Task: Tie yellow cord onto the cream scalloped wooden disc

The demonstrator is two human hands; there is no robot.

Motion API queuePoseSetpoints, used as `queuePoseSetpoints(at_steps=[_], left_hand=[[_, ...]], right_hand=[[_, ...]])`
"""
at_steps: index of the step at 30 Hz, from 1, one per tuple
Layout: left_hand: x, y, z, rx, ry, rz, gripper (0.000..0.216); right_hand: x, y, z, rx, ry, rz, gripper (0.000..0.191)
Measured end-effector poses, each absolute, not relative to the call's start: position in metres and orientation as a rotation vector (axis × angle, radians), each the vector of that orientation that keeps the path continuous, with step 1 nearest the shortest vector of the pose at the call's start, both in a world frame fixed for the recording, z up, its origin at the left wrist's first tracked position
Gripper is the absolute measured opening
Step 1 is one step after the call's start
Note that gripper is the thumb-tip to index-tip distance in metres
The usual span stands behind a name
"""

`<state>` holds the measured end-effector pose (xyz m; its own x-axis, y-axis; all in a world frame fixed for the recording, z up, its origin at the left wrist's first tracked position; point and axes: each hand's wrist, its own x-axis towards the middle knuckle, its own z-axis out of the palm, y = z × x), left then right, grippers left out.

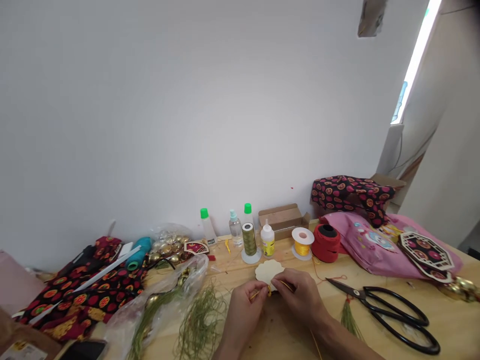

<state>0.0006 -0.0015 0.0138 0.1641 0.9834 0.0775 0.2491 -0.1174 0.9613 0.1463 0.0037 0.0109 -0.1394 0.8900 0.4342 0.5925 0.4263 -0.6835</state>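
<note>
could slip or sit askew from an uneven pull on yellow cord (269, 290); pinching cord between left hand (244, 311) thumb and finger; pinching with right hand (303, 296) too, seemingly on cord; placed between both sets of fingertips, at the near edge of scalloped cream piece (268, 270)

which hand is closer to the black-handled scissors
Right. The right hand is a little to the left of the scissors, not touching them; the left hand is farther off, on the far side of the right hand from them.
</note>
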Motion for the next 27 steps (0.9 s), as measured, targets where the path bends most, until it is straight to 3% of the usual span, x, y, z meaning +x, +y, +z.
queuePoseSetpoints(at_steps=[14, 21, 27], left_hand=[[-0.004, 0.001, 0.014, 1.684, 1.388, 0.898, 0.025], [-0.003, 0.009, -0.008, 1.656, 1.309, 0.957, 0.024], [-0.002, 0.007, 0.001, 1.635, 1.291, 0.994, 0.023]], right_hand=[[0.144, 0.010, 0.003, -1.309, -1.918, 0.434, 0.024], [0.142, 0.012, 0.005, -1.284, -1.940, 0.448, 0.024], [0.141, 0.012, 0.003, -1.286, -1.933, 0.366, 0.026]])
